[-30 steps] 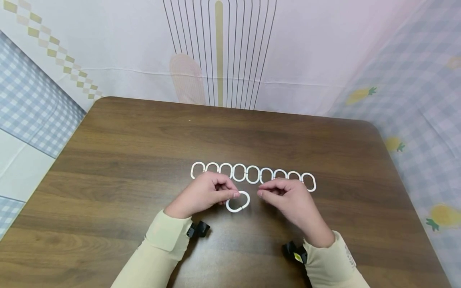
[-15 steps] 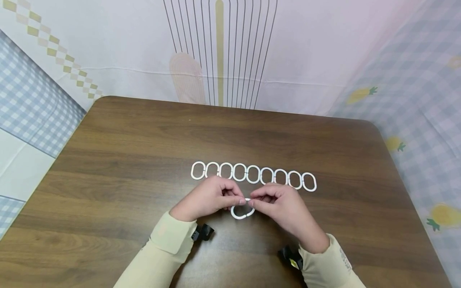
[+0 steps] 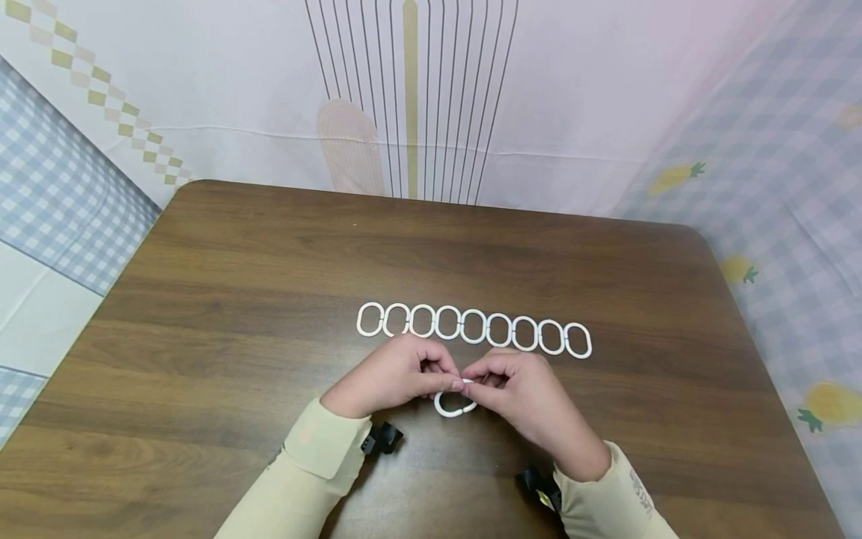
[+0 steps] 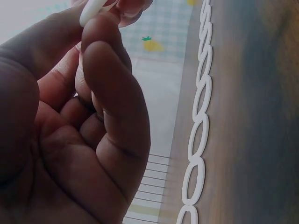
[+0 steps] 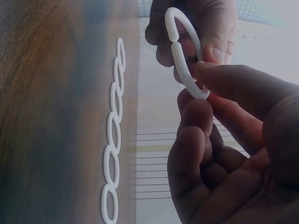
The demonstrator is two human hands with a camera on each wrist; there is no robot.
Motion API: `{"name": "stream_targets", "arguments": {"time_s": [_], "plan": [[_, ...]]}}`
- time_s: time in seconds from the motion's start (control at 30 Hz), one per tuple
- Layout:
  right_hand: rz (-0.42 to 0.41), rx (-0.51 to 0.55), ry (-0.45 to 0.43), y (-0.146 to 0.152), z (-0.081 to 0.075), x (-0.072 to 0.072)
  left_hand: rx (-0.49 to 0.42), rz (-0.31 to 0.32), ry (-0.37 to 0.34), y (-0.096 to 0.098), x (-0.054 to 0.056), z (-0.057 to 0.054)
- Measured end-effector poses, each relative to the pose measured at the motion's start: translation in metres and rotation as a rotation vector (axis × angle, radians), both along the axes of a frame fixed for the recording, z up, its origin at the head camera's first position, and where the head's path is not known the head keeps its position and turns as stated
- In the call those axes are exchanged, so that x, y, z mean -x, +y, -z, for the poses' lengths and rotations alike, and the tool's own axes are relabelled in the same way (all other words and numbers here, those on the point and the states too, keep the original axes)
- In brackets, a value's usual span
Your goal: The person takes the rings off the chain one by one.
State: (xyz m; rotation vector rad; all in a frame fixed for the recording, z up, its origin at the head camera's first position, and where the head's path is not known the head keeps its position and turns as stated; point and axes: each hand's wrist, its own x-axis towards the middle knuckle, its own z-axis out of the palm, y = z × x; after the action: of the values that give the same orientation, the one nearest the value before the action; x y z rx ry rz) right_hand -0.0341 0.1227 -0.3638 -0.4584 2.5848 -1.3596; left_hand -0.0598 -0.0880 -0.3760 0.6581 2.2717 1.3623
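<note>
Both hands hold one white oval split link point(image 3: 450, 415) in front of the body, over the table. My left hand point(image 3: 407, 368) pinches it between thumb and fingers from the left. From the right, the thumb and fingers of my right hand point(image 3: 517, 383) pinch it close beside the left fingertips. The right wrist view shows the link point(image 5: 182, 65) edge-on, with a narrow gap in the long side facing away from the pinching fingers. Beyond the hands lies a row of several similar white links point(image 3: 447, 308), side by side.
The brown wooden table point(image 3: 283, 247) has rounded far corners. Behind it hangs a patterned white cloth point(image 3: 572, 90), with blue checked cloth at both sides. Each wrist carries a small black camera point(image 3: 382, 439) below the sleeve cuff.
My right hand has come left to the link and now pinches it too. The left hand has shifted slightly right and nearer the body with it. The row has stayed put.
</note>
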Motion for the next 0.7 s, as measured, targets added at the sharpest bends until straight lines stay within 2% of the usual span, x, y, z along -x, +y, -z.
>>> {"name": "stream_targets", "arguments": {"time_s": [0.23, 0.4, 0.7], "plan": [[0.032, 0.001, -0.033, 0.003, -0.002, 0.002, 0.007, -0.001, 0.017, -0.005, 0.004, 0.001], [0.067, 0.005, -0.050, 0.007, -0.005, 0.005, 0.007, -0.048, 0.026, -0.016, 0.008, 0.001], [0.067, 0.006, -0.039, 0.010, -0.005, 0.008, 0.000, -0.107, 0.057, -0.029, 0.013, 0.001]]}}
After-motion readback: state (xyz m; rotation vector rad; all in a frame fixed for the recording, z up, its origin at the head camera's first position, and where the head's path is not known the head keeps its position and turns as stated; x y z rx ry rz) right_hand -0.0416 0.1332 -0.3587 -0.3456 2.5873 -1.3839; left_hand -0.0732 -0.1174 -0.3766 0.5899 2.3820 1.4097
